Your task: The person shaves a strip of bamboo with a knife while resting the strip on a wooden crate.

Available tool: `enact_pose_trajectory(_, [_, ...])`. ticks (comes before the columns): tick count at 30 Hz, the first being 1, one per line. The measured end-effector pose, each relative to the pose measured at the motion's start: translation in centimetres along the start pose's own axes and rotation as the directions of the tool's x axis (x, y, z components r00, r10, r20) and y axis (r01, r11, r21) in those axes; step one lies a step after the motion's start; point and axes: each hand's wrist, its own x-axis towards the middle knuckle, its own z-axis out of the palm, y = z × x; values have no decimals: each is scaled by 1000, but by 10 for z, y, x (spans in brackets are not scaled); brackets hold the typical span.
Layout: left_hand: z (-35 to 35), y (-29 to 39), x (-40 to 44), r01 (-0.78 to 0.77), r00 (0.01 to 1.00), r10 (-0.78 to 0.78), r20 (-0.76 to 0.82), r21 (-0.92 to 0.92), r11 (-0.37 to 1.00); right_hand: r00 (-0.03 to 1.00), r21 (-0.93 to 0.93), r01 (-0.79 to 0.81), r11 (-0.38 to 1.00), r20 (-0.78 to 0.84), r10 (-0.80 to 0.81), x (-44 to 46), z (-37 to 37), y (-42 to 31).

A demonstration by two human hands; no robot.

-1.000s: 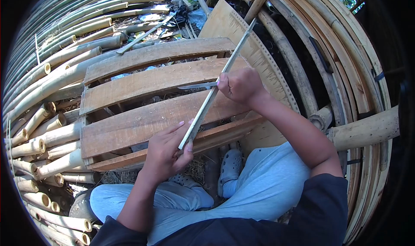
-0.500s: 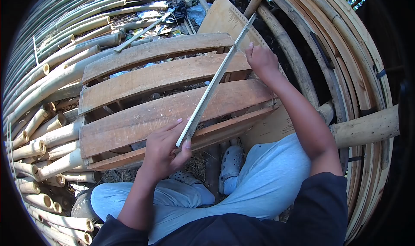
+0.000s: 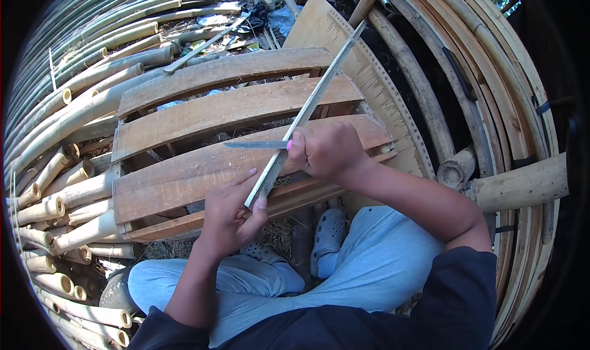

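Observation:
A long split bamboo strip (image 3: 316,98) slants up and away from me across the slatted wooden bench (image 3: 233,107). Its near end is gripped by my left hand (image 3: 230,212), with the thumb on one side and the fingers on the other. My right hand (image 3: 332,150) is closed in a fist around the handle of a knife (image 3: 255,145). The knife's blade points left and crosses the strip above my left hand. A bit of pink shows at the base of the blade; the rest of the handle is hidden in my fist.
Many cut bamboo poles (image 3: 74,184) are stacked along the left. A thin plywood sheet (image 3: 393,116) leans behind the bench's right end. Long boards (image 3: 504,73) and a thick bamboo pole (image 3: 522,183) lie on the right. Litter (image 3: 246,27) covers the ground at the back.
My right hand has come from near the strip's far end down toward me and left, bringing the knife's blade into clear view. My left hand keeps hold of the strip, nearly unmoved.

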Motion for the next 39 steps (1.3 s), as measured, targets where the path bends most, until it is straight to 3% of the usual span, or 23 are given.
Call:
enact_pose_trajectory(2, [2,0,0,-106,994,106,-1,43,993,995,85,85,993,-58,-80,-7,0,1])
enact_pose_trajectory(3, [2,2,-2,-95,995,95,4,40,995,997,-83,-75,994,-41,72,-1,8,22])
enact_pose_trajectory(7, [2,0,-1,-57,998,56,7,40,998,979,-216,-198,956,-4,202,7,-1,25])
enact_pose_trajectory(9, [3,-1,-1,-55,998,56,-12,43,998,999,86,38,996,11,-39,-8,-4,-17])
enact_pose_trajectory(10, [3,1,1,-79,997,80,-13,37,996,999,86,38,996,9,-39,-7,-3,-14])
enact_pose_trajectory(12, [3,3,0,-92,996,92,-2,27,995,999,83,-4,997,-38,7,-7,1,-2])
enact_pose_trajectory(13, [4,3,0,-79,997,79,-23,3,997,986,-76,-168,983,-9,167,2,5,18])
enact_pose_trajectory(16, [5,3,-1,-63,997,62,-39,-33,997,961,-164,-268,949,25,275,11,-1,33])
enact_pose_trajectory(17, [4,2,0,-58,998,57,-35,-41,997,963,-165,-264,950,19,271,7,-2,22])
enact_pose_trajectory(19, [3,2,0,-43,999,42,-28,-52,998,998,71,70,995,-8,-70,-7,-6,-19])
enact_pose_trajectory(20, [3,2,0,-29,1000,28,-14,-65,997,998,71,66,995,-8,-66,-6,-5,-16])
enact_pose_trajectory(22, [4,4,0,-20,1000,19,-20,-56,998,1000,32,-6,999,-25,7,-4,1,-1])
enact_pose_trajectory(23, [4,4,0,-17,999,15,-36,-43,999,984,-96,-178,979,6,179,5,6,21])
enact_pose_trajectory(26, [3,3,1,-57,998,57,11,-19,998,960,-147,-270,952,31,278,11,5,45])
enact_pose_trajectory(27, [3,2,2,-63,998,63,2,-14,998,963,-147,-263,954,24,269,10,3,32])
enact_pose_trajectory(29, [5,0,0,-72,997,71,-38,-28,997,997,109,72,991,18,-74,0,-3,-7])
enact_pose_trajectory(32, [4,3,0,-70,997,70,-17,-4,998,1000,27,18,999,-9,-17,5,2,18])
enact_pose_trajectory(33, [5,4,1,-67,998,67,-14,-7,998,988,-107,-155,982,-4,156,14,9,44])
enact_pose_trajectory(36, [5,5,2,-106,994,107,-3,20,994,972,-130,-236,963,-23,235,13,16,75])
enact_pose_trajectory(37, [5,1,-1,-89,996,89,-13,11,996,973,-133,-230,964,-29,228,15,7,57])
enact_pose_trajectory(39, [4,-1,0,-75,997,75,-25,3,997,993,-50,25,998,113,-19,10,-5,17])
